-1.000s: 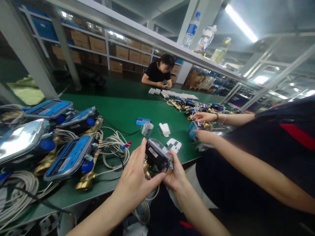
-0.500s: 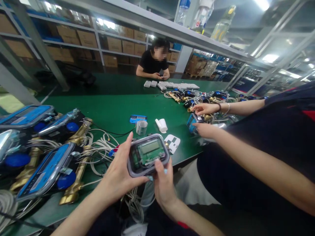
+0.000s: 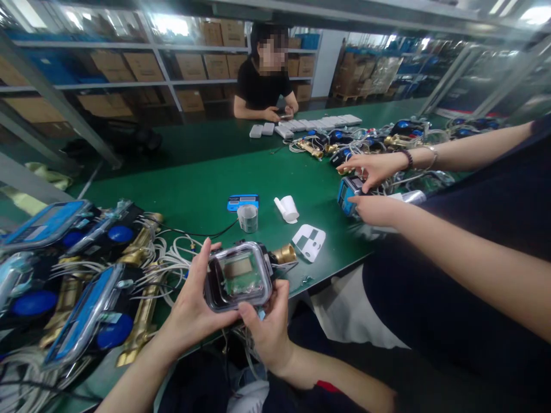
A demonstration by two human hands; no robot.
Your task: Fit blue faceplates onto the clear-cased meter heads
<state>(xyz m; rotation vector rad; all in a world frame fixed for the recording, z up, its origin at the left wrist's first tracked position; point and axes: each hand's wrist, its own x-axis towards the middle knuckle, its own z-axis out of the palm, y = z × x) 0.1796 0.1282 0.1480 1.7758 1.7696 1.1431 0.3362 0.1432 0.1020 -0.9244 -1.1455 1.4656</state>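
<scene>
A meter [image 3: 241, 276] with a clear-windowed housing is gripped in both my hands at the bench's front edge. Through its window a green circuit board and a small display show. My left hand [image 3: 196, 292] wraps its left side, thumb along the lower edge. My right hand [image 3: 271, 327] holds its lower right corner, thumb on the front rim. A brass pipe fitting [image 3: 284, 254] sticks out behind its right side. Beyond it lie a blue label plate [image 3: 243, 202], a roll of clear film [image 3: 248, 219], a curled white strip [image 3: 287, 209] and a white cut-out sheet [image 3: 309, 242].
Blue-faced meters [image 3: 81, 315] with brass pipes and coiled cables crowd the left. At right, a co-worker's hands [image 3: 379, 189] hold another meter [image 3: 348, 195] near more meters. Across the green bench [image 3: 193, 178], a seated person [image 3: 263, 86] sits behind white boxes [image 3: 318, 123].
The meter in my hands has tilted and shifted left, so its brass fitting shows more. My view has moved too. The co-worker's upper hand has shifted over their meter.
</scene>
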